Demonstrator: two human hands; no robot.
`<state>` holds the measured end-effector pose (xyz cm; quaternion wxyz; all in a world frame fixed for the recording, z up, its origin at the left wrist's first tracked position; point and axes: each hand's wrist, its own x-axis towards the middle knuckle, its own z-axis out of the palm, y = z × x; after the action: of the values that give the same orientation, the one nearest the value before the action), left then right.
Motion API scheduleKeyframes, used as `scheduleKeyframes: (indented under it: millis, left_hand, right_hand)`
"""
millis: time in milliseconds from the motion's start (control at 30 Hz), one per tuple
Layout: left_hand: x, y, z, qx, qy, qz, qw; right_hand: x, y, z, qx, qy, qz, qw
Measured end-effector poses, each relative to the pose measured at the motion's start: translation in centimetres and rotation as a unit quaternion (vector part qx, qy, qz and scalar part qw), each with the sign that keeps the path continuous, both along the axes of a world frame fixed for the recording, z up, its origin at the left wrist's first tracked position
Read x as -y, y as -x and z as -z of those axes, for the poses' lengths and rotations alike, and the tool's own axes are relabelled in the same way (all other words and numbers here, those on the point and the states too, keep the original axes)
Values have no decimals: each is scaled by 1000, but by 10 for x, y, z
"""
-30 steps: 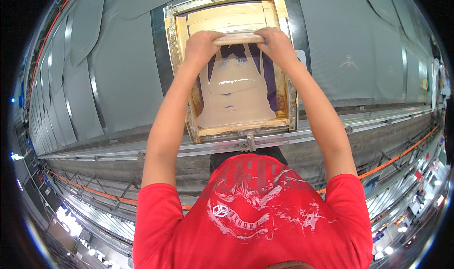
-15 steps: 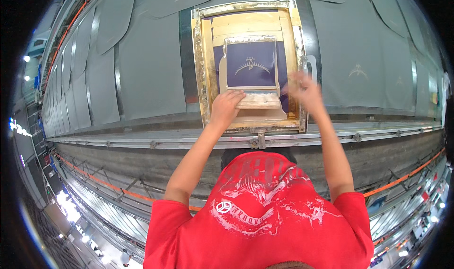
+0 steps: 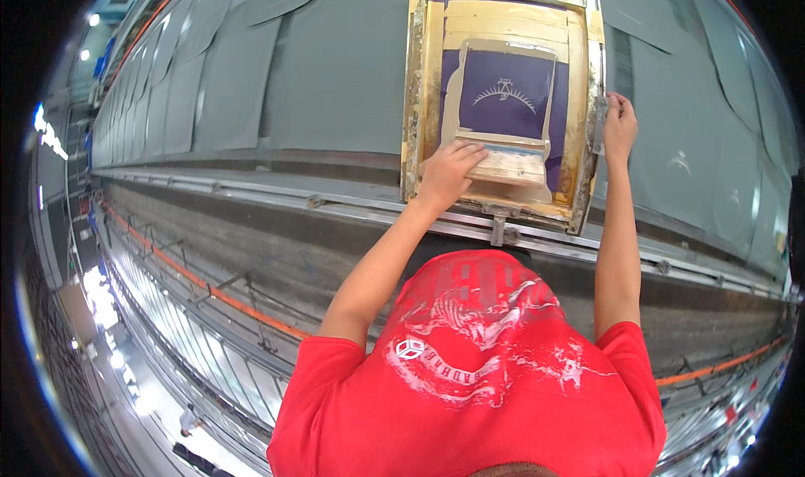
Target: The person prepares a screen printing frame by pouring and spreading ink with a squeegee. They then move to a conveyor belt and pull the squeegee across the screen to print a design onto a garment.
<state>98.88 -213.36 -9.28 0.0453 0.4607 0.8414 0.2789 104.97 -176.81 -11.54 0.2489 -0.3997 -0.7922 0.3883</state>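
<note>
A screen-printing frame (image 3: 419, 66) with worn, ink-stained edges lies in front of me on the long table. Its purple mesh (image 3: 503, 70) carries a pale curved, spiked design, with beige ink around it. A squeegee (image 3: 511, 167) with a wooden grip rests across the near part of the mesh. My left hand (image 3: 451, 173) is closed on the squeegee's left end, fingers over the top. Beyond the frame's right side, my right hand (image 3: 620, 125) is closed at the side handle (image 3: 599, 125), which it partly hides.
Grey fabric pieces (image 3: 335, 83) cover the table on both sides. A pale printed design (image 3: 681, 163) shows on the fabric at the right. A metal rail (image 3: 369, 209) runs along the near edge, where a bracket (image 3: 499, 228) of the frame sits.
My right hand has gone from above the frame's right edge to its side handle. The frame, squeegee and left hand appear farther right and slightly turned, as the whole view has shifted.
</note>
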Motion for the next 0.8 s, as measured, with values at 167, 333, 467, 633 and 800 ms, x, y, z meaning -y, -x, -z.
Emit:
scheduleKeyframes:
  millis: [167,333,467,633,800]
  left_hand:
    - [-18,-15,1,-20,16,-40,999]
    - [-17,-20,-9,-7,45,-46,998]
    - [-18,-14,-13,-25,51,-13,998]
    - [-2,-13,-11,-44,55,10,997]
    - [31,-24,-4,-65,38,40,996]
  right_hand:
    - [-3,-1,35,-82,26,-19,996]
    - [12,-10,13,-56,74,-15,996]
    - [8,-18,7,-42,83,-14,996]
    - [7,-16,17,-42,28,-8,999]
    - [2,-5,25,16,8,-3,1000]
